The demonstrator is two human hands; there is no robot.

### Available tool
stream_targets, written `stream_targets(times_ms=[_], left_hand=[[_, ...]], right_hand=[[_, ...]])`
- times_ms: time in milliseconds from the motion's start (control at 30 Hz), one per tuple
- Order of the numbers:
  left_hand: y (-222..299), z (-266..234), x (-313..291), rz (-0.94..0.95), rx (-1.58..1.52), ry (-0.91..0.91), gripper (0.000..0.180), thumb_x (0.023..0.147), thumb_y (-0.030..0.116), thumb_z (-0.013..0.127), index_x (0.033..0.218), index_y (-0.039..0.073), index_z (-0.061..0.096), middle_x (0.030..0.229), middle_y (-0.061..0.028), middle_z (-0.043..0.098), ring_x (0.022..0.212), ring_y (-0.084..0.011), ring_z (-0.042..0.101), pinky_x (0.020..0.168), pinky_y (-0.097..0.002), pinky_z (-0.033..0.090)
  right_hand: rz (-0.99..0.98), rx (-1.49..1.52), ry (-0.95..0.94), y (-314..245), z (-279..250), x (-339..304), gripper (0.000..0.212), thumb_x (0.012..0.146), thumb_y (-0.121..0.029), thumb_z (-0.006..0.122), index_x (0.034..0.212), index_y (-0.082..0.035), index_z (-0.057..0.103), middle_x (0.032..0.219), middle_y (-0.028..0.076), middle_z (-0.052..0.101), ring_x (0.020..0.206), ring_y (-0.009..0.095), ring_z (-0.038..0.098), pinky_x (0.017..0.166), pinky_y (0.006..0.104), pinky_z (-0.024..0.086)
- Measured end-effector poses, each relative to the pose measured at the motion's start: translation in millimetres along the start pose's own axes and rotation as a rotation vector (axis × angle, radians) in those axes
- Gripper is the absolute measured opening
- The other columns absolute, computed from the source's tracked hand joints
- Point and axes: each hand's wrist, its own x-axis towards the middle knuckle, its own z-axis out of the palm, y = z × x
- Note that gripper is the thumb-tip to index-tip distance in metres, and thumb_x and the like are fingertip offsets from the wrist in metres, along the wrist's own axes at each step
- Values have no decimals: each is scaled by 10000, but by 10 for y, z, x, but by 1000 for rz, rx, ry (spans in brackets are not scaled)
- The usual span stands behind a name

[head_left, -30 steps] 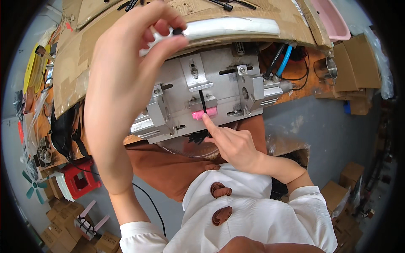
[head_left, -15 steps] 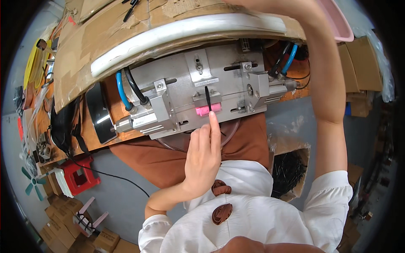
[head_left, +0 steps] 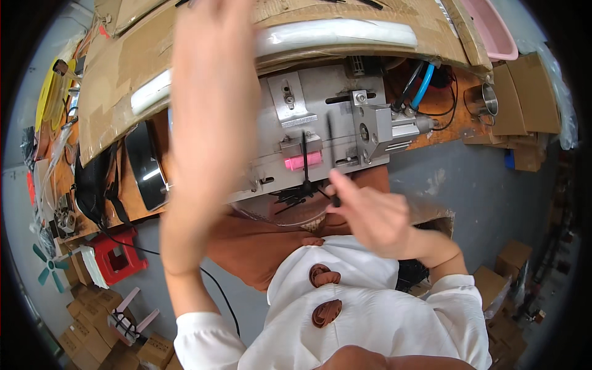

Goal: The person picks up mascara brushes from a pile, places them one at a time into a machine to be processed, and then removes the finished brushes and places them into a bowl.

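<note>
My right hand (head_left: 379, 222), slightly blurred, is closed on a thin black stick (head_left: 332, 145) with a thicker lower end. It is just right of the pink block (head_left: 303, 161) on the metal fixture (head_left: 287, 132). Another black stick (head_left: 304, 151) stands across the pink block, its knobbed end hanging past the fixture's front edge. My left hand (head_left: 216, 37) is smeared by motion over the cardboard (head_left: 345, 11) at the top, its fingers unreadable. Several black sticks (head_left: 290, 197) lie in a clear plastic basin (head_left: 296, 221) under the front edge.
A clamp cylinder (head_left: 376, 132) with a blue hose (head_left: 423, 86) sits at the fixture's right. A white padded strip (head_left: 339, 34) lines the cardboard's edge. On the orange bench are a dark phone-like slab (head_left: 147, 166) and a steel cup (head_left: 482, 102). A red stool (head_left: 117, 256) stands lower left.
My left hand has left the stick at the pink block and moved up over the cardboard. My right hand has come down from the cardboard to beside the fixture, holding a black stick.
</note>
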Motion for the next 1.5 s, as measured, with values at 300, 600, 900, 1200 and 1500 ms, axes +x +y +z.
stream_targets(times_ms=[300, 600, 900, 1200, 1500], left_hand=[[-652, -40, 436, -126, -284, -477, 195, 816, -4, 629, 1007, -8, 589, 899, -140, 626, 842, -249, 583, 774, -332, 473], [454, -625, -1009, -245, -185, -201, 625, 692, -104, 679, 1295, -22, 535, 952, -102, 588, 801, -234, 529, 704, -336, 463], [964, -169, -1524, -265, -165, -473, 718, 711, -85, 619, 1386, -85, 377, 962, -119, 502, 834, -259, 490, 749, -342, 455], [770, -228, -1410, -200, -158, -534, 683, 732, -6, 622, 1373, -72, 393, 955, -102, 494, 848, -242, 495, 741, -308, 464], [-696, 95, 485, -184, 104, -95, 255, 779, -22, 650, 1013, -22, 549, 955, -241, 639, 895, -351, 622, 783, -397, 490]], right_hand=[[70, 3, -50, 23, 521, -34, 639, 727, 5, 729, 1320, 53, 498, 616, 47, 542, 515, 149, 545, 450, 289, 419], [-315, -392, 187, 350, -93, 1320, 270, 734, -104, 672, 987, -24, 625, 633, 70, 559, 510, 176, 592, 419, 284, 430], [301, -354, -336, 646, -366, 2991, 143, 806, -29, 604, 740, 16, 722, 685, 131, 703, 655, 176, 694, 643, 259, 537], [326, 356, 127, 203, -545, 1299, 288, 831, -55, 673, 1101, 39, 633, 866, 129, 703, 667, 179, 681, 494, 262, 478], [48, -27, -1, 3, 485, -190, 594, 698, 40, 651, 1278, 82, 528, 768, 82, 643, 510, 115, 521, 453, 258, 413]])
